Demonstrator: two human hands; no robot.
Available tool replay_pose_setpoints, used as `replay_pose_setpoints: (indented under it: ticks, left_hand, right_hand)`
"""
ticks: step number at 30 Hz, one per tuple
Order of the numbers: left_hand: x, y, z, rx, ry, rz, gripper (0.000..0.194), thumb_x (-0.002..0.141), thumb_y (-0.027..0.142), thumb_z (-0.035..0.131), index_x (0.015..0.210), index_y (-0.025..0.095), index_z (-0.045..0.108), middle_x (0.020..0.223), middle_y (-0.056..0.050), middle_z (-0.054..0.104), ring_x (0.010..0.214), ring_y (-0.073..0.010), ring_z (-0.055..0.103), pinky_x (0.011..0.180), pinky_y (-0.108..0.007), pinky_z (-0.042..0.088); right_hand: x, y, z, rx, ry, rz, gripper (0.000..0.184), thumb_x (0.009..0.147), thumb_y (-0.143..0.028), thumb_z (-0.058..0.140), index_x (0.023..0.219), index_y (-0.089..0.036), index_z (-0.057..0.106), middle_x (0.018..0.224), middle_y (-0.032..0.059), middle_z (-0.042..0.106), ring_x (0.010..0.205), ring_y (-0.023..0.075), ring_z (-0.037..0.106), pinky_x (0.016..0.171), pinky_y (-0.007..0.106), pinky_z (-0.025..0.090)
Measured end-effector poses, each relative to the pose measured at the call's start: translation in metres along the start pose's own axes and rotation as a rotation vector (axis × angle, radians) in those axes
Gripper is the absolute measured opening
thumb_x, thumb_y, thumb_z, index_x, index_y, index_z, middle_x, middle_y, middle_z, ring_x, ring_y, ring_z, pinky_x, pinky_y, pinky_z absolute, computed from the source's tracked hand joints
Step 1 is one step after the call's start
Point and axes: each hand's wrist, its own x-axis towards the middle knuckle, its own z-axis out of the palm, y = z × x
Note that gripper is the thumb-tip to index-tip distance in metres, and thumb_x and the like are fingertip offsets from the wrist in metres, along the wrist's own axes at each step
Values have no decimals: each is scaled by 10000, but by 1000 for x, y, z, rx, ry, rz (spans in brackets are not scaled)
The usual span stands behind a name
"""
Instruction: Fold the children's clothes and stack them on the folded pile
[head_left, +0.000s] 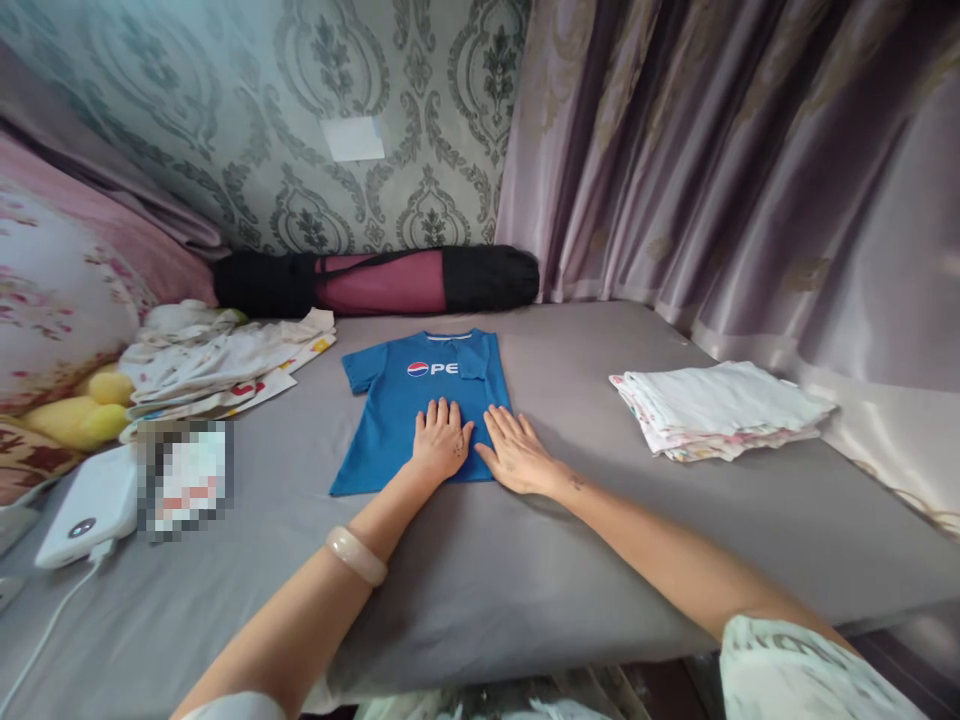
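A blue T-shirt (382, 440) lies on the grey sheet in front of me, its collar pointing away. Its right side is folded inward, so the right sleeve lies over the chest and covers part of the white lettering; "PE" and a round logo still show. The left sleeve is spread out. My left hand (441, 440) rests flat on the lower middle of the shirt, fingers stretched out. Along the folded right edge lies my right hand (517, 455), also flat with fingers extended, partly on the shirt and partly on the sheet.
On the right sits a stack of folded white cloths (727, 405). To the left are a pile of light clothes (217, 365), a yellow plush toy (79, 410) and a white power bank (94, 505) with a cable. A black and maroon rolled bag (382, 280) lies along the wall.
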Motion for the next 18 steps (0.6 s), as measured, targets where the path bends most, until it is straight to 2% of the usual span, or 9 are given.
replay_pose_setpoints:
  ticks: [2, 5, 7, 9, 11, 13, 15, 18]
  left_hand:
    - [9, -8, -11, -17, -50, 59, 505, 963, 424, 333, 1303, 100, 519, 1368, -207, 513, 1278, -350, 452, 995, -477, 402]
    - [36, -27, -26, -117, -145, 98, 348, 914, 393, 453, 1086, 157, 643, 1125, -156, 650, 1101, -314, 576, 869, -402, 471]
    - [59, -40, -30, -256, -178, 41, 286, 893, 366, 485, 952, 167, 681, 987, -124, 689, 992, -285, 624, 822, -360, 478]
    - [82, -51, -28, -457, -159, -43, 266, 879, 337, 491, 881, 162, 691, 878, -95, 702, 873, -245, 652, 757, -319, 484]
    - [101, -56, -20, -690, -109, -146, 252, 859, 318, 507, 892, 153, 695, 821, -72, 703, 798, -214, 658, 692, -283, 484]
    - [118, -57, -10, -895, -49, -278, 238, 831, 295, 540, 932, 146, 695, 819, -62, 709, 787, -198, 662, 658, -258, 485]
    - [133, -55, -1, -1005, 4, -397, 237, 807, 259, 561, 963, 140, 694, 852, -66, 718, 814, -194, 667, 662, -249, 491]
    - [156, -50, 9, -1026, 56, -484, 277, 788, 225, 575, 1025, 129, 684, 928, -88, 721, 879, -206, 671, 704, -261, 503]
  right_hand:
    - [1, -1, -9, -12, -5, -8, 721, 980, -546, 172, 1496, -57, 292, 1571, 164, 209, 1455, 295, 173, 1165, 494, 136]
    - [10, 2, -28, -19, 49, -49, 585, 996, -480, 251, 1370, -109, 506, 1456, 173, 449, 1361, 290, 385, 1120, 458, 234]
    - [21, 9, -39, 13, 77, -48, 465, 1004, -404, 283, 1207, -173, 632, 1278, 131, 622, 1207, 257, 547, 1025, 389, 346]
    - [38, 20, -47, 61, 98, -5, 414, 1004, -340, 291, 1055, -211, 681, 1096, 90, 704, 1034, 226, 637, 876, 320, 420]
    - [58, 33, -50, 92, 145, 48, 403, 999, -292, 290, 985, -220, 686, 1004, 76, 720, 949, 213, 655, 787, 288, 428]
    - [81, 46, -49, 99, 217, 96, 385, 992, -251, 296, 1025, -210, 677, 1030, 80, 713, 983, 211, 642, 811, 282, 422]
    - [104, 57, -44, 96, 280, 154, 378, 985, -220, 300, 1150, -189, 639, 1152, 94, 680, 1090, 217, 601, 898, 295, 406]
    - [137, 69, -37, 102, 313, 218, 417, 982, -204, 295, 1338, -153, 505, 1377, 116, 543, 1260, 220, 486, 1022, 345, 354]
